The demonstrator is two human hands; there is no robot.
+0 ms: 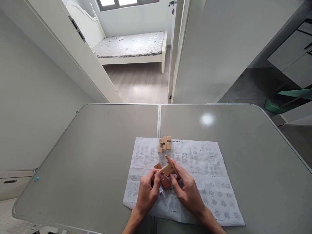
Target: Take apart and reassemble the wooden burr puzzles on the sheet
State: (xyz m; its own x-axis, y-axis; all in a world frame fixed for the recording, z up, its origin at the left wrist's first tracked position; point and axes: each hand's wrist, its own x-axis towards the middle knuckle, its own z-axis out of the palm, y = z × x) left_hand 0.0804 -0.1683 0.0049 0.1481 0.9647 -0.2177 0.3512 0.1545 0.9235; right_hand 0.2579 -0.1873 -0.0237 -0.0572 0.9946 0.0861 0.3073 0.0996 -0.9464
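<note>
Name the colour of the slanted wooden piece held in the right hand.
The wooden piece is light tan, showing best in the head view.

Left hand bare, right hand bare too. Fingers thin. Wrists bare, narrower than hands. Forearms bare right down to bottom edge of view.

behind the tabletop, past a white door frame, there stands a white bed with a curved headboard at its left. on it lies a mattress with small pattern. above is a window, only its lower part visible. the floor there is pale. at the far right is a green object, its kind hard to tell. a small turquoise spot is near the tabletop's left edge.
</note>
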